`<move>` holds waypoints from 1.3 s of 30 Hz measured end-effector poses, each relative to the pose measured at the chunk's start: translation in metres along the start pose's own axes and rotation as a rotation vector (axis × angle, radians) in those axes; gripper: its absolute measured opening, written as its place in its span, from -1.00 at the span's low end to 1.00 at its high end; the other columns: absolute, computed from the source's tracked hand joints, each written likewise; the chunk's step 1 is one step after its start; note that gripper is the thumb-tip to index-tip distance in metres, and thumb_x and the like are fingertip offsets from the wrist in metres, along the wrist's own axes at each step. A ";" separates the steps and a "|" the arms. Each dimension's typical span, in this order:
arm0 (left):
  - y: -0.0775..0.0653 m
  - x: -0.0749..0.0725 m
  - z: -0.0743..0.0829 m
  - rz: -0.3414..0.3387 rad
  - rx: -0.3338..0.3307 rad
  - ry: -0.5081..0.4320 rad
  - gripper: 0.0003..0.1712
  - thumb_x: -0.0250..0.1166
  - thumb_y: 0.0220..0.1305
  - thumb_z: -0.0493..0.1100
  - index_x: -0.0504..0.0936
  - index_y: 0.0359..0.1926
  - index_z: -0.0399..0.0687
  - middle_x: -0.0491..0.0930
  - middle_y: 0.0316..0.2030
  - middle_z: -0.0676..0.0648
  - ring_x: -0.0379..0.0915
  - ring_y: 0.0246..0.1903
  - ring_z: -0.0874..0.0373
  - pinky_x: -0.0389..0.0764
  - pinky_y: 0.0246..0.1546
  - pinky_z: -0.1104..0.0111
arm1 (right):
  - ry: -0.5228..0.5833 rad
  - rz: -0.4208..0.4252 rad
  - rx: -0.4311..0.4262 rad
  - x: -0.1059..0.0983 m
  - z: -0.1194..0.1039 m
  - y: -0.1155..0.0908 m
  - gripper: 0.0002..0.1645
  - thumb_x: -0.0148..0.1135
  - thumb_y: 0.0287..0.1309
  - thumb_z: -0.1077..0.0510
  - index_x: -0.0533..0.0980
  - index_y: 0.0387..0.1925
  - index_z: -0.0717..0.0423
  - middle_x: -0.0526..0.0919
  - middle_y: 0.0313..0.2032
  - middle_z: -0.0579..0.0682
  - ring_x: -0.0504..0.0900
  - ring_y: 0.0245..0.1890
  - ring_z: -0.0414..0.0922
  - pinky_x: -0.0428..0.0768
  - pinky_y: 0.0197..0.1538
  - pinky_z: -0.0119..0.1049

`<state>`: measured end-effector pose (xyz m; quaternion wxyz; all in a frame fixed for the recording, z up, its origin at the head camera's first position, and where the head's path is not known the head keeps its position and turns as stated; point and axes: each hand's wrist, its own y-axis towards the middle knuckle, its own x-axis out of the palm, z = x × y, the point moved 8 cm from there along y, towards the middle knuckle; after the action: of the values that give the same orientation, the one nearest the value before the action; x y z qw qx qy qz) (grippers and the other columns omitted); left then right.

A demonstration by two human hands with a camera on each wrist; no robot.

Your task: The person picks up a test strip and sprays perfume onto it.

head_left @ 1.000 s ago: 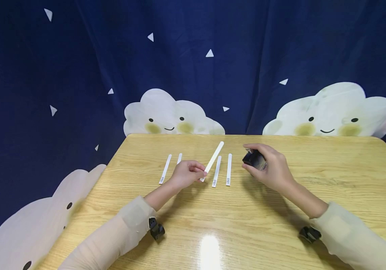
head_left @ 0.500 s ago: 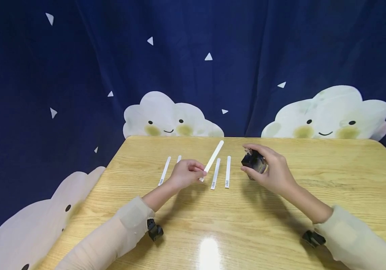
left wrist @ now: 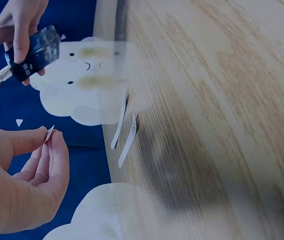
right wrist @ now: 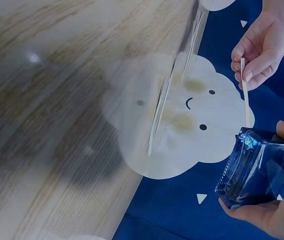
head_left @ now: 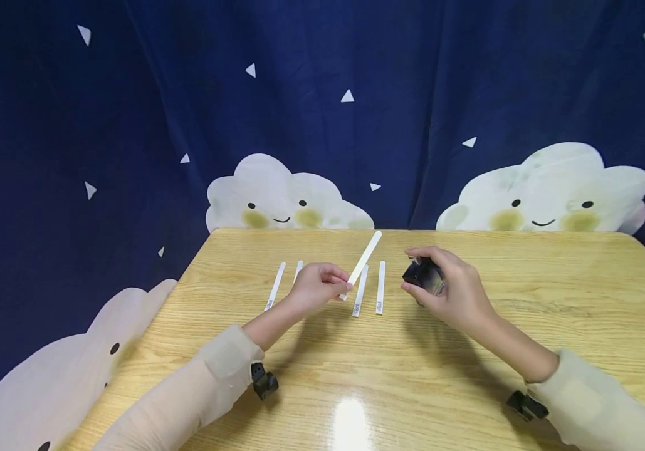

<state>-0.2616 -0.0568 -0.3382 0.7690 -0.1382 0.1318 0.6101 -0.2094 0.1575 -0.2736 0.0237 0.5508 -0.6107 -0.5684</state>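
Note:
Between thumb and fingers my left hand (head_left: pixel 316 289) pinches a white paper test strip (head_left: pixel 364 260) by its lower end. The strip is raised above the table and slants up to the right. My right hand (head_left: pixel 462 291) grips a dark glass perfume bottle (head_left: pixel 428 275), held tilted in the air to the right of the strip. In the left wrist view the bottle (left wrist: pixel 42 52) shows a silver spray nozzle (left wrist: pixel 4 74). Its clear blue glass base (right wrist: pixel 256 167) fills the lower right of the right wrist view. A gap separates the bottle from the strip.
On the wooden table (head_left: pixel 412 376) lie two strips right of my left hand, a nearer strip (head_left: pixel 360 293) and an outer strip (head_left: pixel 381 288). To its left lie another strip (head_left: pixel 276 285) and a partly hidden strip (head_left: pixel 299 268). A dark blue curtain (head_left: pixel 299 113) hangs behind.
My left hand has shifted slightly right and up with the test strip, whose lower part now overlaps a lying strip in the head view. The right hand still holds the perfume bottle, its tilt slightly changed.

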 end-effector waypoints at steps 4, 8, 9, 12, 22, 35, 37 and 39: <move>0.000 -0.001 0.002 0.009 -0.003 0.023 -0.88 0.34 0.16 -0.32 0.66 -0.27 -0.29 0.70 -0.40 -0.20 0.69 -0.38 -0.08 0.74 -0.22 0.16 | 0.007 -0.015 0.029 0.000 0.002 0.001 -0.30 0.56 -0.19 0.14 0.51 0.10 -0.03 0.69 -0.02 -0.01 0.66 -0.03 -0.08 0.58 -0.07 -0.28; 0.003 -0.005 0.000 0.019 -0.018 0.048 -0.89 0.35 0.16 -0.31 0.67 -0.27 -0.27 0.71 -0.39 -0.20 0.69 -0.38 -0.09 0.73 -0.21 0.17 | 0.022 -0.034 0.064 0.000 0.005 0.001 -0.25 0.54 -0.15 0.15 0.48 0.16 -0.07 0.66 0.04 0.00 0.64 0.02 -0.05 0.58 -0.05 -0.18; 0.004 -0.007 0.000 0.024 -0.022 0.049 -0.89 0.35 0.16 -0.31 0.67 -0.27 -0.26 0.71 -0.39 -0.20 0.69 -0.39 -0.06 0.73 -0.21 0.17 | 0.024 -0.039 0.070 0.000 0.006 0.001 -0.25 0.54 -0.14 0.15 0.47 0.17 -0.07 0.66 0.05 0.00 0.63 0.04 -0.04 0.57 -0.03 -0.17; 0.008 -0.012 -0.003 0.042 -0.047 0.039 -0.88 0.36 0.15 -0.32 0.68 -0.26 -0.26 0.72 -0.38 -0.19 0.67 -0.46 0.08 0.73 -0.19 0.16 | 0.022 -0.047 0.076 0.000 0.008 0.001 -0.24 0.54 -0.14 0.16 0.46 0.18 -0.07 0.64 0.07 -0.01 0.61 0.09 -0.02 0.55 0.04 -0.15; 0.013 -0.024 -0.023 0.101 -0.136 -0.012 -0.84 0.35 0.12 -0.39 0.65 -0.24 -0.35 0.72 -0.26 -0.29 0.60 -0.49 0.27 0.72 -0.11 0.17 | 0.002 -0.050 0.065 -0.001 0.011 -0.004 -0.24 0.55 -0.16 0.15 0.47 0.16 -0.05 0.66 0.03 -0.01 0.64 0.03 -0.06 0.57 -0.03 -0.24; 0.020 -0.033 -0.050 0.124 -0.206 -0.053 -0.81 0.36 0.10 -0.39 0.66 -0.21 -0.36 0.71 -0.31 -0.25 0.62 -0.54 0.24 0.73 -0.16 0.26 | 0.008 -0.069 0.099 -0.002 0.020 -0.015 -0.26 0.55 -0.17 0.16 0.49 0.15 -0.04 0.67 0.03 -0.04 0.63 -0.02 -0.13 0.49 -0.10 -0.55; 0.019 -0.033 -0.054 0.121 -0.225 -0.057 -0.80 0.35 0.11 -0.39 0.66 -0.20 -0.37 0.71 -0.26 -0.28 0.64 -0.52 0.23 0.73 -0.18 0.29 | 0.021 -0.066 0.105 -0.003 0.021 -0.017 -0.26 0.55 -0.18 0.18 0.49 0.14 -0.03 0.67 0.03 -0.03 0.62 -0.09 -0.18 0.47 -0.19 -0.60; 0.018 -0.033 -0.057 0.119 -0.243 -0.073 -0.80 0.34 0.11 -0.41 0.65 -0.19 -0.40 0.70 -0.24 -0.29 0.67 -0.49 0.19 0.73 -0.20 0.33 | 0.031 -0.066 0.108 -0.003 0.021 -0.018 -0.26 0.55 -0.18 0.19 0.49 0.14 -0.02 0.67 0.03 -0.03 0.61 -0.15 -0.23 0.49 -0.26 -0.60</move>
<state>-0.2882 -0.1045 -0.3799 0.7134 -0.2001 0.0367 0.6706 -0.2106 0.1786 -0.2920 -0.0152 0.5797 -0.6217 -0.5265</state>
